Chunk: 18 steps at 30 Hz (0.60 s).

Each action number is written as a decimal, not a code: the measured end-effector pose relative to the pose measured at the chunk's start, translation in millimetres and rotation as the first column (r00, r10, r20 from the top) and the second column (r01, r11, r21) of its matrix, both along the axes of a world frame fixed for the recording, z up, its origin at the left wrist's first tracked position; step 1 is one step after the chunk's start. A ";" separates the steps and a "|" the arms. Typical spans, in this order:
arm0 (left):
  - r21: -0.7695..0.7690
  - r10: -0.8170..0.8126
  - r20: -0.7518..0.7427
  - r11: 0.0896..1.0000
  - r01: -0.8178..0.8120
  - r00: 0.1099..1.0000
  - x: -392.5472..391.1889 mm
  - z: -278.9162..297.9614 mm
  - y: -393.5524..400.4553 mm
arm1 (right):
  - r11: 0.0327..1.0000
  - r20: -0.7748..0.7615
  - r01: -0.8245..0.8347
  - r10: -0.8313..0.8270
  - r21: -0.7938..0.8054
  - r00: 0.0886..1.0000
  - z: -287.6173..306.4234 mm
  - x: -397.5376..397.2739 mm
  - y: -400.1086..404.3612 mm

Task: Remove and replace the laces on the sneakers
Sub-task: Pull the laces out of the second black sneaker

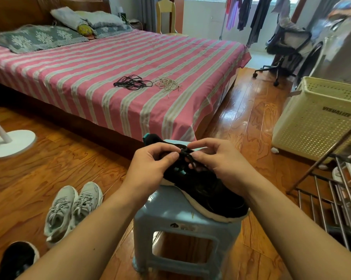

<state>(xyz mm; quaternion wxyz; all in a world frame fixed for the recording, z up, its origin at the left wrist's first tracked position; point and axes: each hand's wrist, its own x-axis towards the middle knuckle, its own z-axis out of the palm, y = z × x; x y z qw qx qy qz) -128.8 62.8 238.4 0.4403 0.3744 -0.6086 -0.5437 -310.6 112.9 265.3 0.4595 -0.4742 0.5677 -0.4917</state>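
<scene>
- Black sneaker [203, 190] lies on blue stool [176, 211], long axis toe-near-right to heel-far-left.
- Left hand [150, 168] and right hand [217, 158] flank the lace knot [184, 152]; fingers of both pinch it, equally near.
- Judgement: untying comes next.

Two hands are seen, the left hand [150, 168] and the right hand [221, 162], both on one black sneaker [207, 190] resting on one blue stool [178, 223]. A second black sneaker [17, 259] and two grey sneakers [73, 207] are counted on the floor. Two lace bundles are laid on one bed [89, 81]: one black bundle [132, 82] and one beige bundle [167, 83]. One cream laundry basket [316, 118] and one office chair [285, 49] are counted.
</scene>
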 end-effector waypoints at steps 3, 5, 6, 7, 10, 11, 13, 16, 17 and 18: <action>0.012 0.032 0.025 0.999 -0.032 0.999 -0.3 -2.9 -1.6 | 0.999 0.052 0.041 -0.042 0.018 0.998 -0.6 -5.9 -2.1; 0.016 0.035 0.022 0.999 -0.036 0.999 -1.1 -2.6 -1.3 | 0.999 -0.003 0.026 -0.026 0.022 1.000 -0.9 -8.3 -2.6; 0.021 0.037 0.017 0.999 -0.037 0.999 -1.4 -2.1 -1.3 | 1.000 -0.027 0.002 -0.001 0.026 1.000 -2.6 -9.6 -3.0; 0.023 0.041 0.016 0.999 -0.041 0.999 -1.5 -1.9 -1.4 | 0.999 -0.041 -0.019 0.021 0.035 0.999 -3.9 -10.1 -2.8; 0.027 0.038 0.020 0.999 -0.039 0.999 -0.1 -1.8 -1.0 | 0.999 -0.152 0.011 -0.005 0.036 0.988 -6.6 -10.5 -3.4; 0.017 0.021 0.037 1.000 -0.022 0.999 0.6 -1.4 -0.8 | 0.999 -0.225 0.037 -0.031 0.022 0.974 -5.3 -10.5 -3.4; -0.040 -0.010 0.122 0.999 0.015 0.992 2.1 -1.8 -1.4 | 0.998 -0.315 0.066 -0.064 -0.004 0.947 -1.2 -9.3 -2.4; -0.180 0.062 0.298 0.984 -0.007 0.952 1.5 -5.6 -4.2 | 0.997 -0.252 0.080 -0.081 -0.015 0.964 4.7 -8.9 0.3; -0.229 0.099 0.333 0.973 -0.022 0.938 0.5 -7.5 -5.2 | 0.993 -0.107 0.111 -0.114 -0.033 0.988 8.4 -9.7 0.6; -0.275 0.134 0.358 0.961 -0.033 0.924 -0.8 -8.8 -5.9 | 0.987 0.106 0.153 -0.147 -0.055 0.983 13.5 -12.7 0.7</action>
